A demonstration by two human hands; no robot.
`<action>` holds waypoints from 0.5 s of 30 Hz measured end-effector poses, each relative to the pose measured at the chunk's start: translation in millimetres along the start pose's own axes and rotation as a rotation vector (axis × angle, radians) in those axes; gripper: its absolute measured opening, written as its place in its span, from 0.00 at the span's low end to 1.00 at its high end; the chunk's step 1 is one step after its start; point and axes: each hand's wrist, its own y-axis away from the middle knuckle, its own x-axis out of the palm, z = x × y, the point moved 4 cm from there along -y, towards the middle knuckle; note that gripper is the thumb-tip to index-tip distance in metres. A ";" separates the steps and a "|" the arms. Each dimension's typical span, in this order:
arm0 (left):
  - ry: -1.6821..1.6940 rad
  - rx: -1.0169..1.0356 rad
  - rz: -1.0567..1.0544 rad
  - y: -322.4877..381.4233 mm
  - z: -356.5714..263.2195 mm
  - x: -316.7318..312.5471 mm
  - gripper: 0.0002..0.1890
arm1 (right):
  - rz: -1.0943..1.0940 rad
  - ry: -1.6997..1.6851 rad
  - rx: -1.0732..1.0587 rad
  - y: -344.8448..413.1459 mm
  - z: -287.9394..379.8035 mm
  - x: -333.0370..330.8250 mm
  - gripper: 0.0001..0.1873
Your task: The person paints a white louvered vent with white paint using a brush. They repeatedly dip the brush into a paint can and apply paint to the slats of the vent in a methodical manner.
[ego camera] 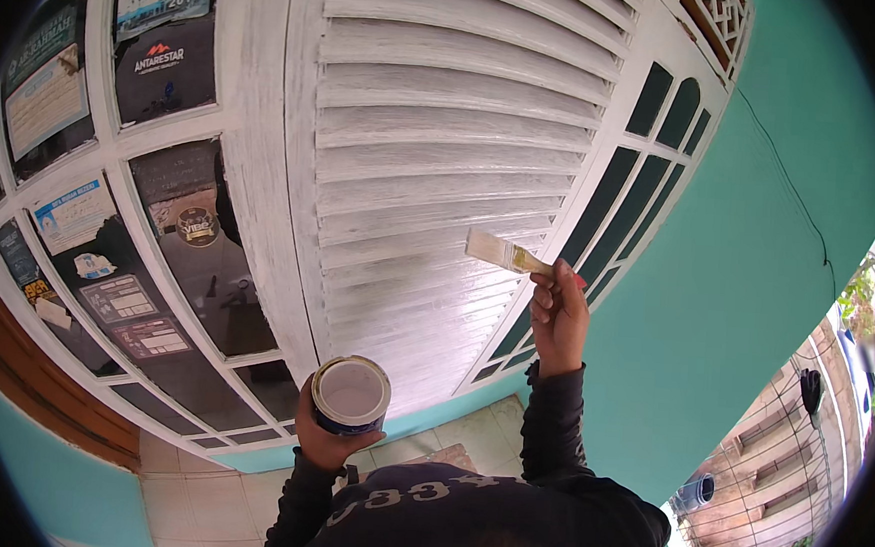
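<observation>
My left hand (328,436) wraps around an open paint can (349,423) from below and the side. White paint (351,393) shows inside it, and the rim is stained. Between the thumb and fingers of my right hand (561,315) is the handle of a flat paintbrush (500,252). Its pale bristles point left, and paint coats the ferrule. In front of me stands a louvered wooden panel (446,135) with streaky white paint on its slats. The lower slats look glossy. From this angle I cannot tell whether the bristles touch the slats.
Left of the louvers is a white-framed window (251,187) with stickers on its dark panes. A narrow paned window (600,201) adjoins a turquoise wall (707,290) on the right, where a thin cable (796,192) hangs. Below are floor tiles (201,507); a wire-mesh fence (763,474) stands far right.
</observation>
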 end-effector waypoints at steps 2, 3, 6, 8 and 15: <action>-0.018 0.029 -0.007 -7.0 -7.3 14.1 0.60 | 0.035 0.018 -0.088 -17.3 16.5 6.3 0.12; -0.028 0.056 -0.016 -15.3 -12.7 21.7 0.60 | 0.056 0.020 -0.132 -26.7 25.3 8.9 0.12; 0.060 -0.027 -0.063 -17.6 -18.8 40.1 0.58 | 0.108 0.053 -0.284 -47.3 49.2 21.1 0.12; 0.068 -0.043 -0.077 -9.2 -3.9 41.6 0.58 | 0.161 0.103 -0.349 -54.1 43.7 18.0 0.12; 0.091 -0.175 -0.180 14.5 21.6 33.4 0.53 | 0.275 0.061 -0.376 -63.0 15.5 51.6 0.13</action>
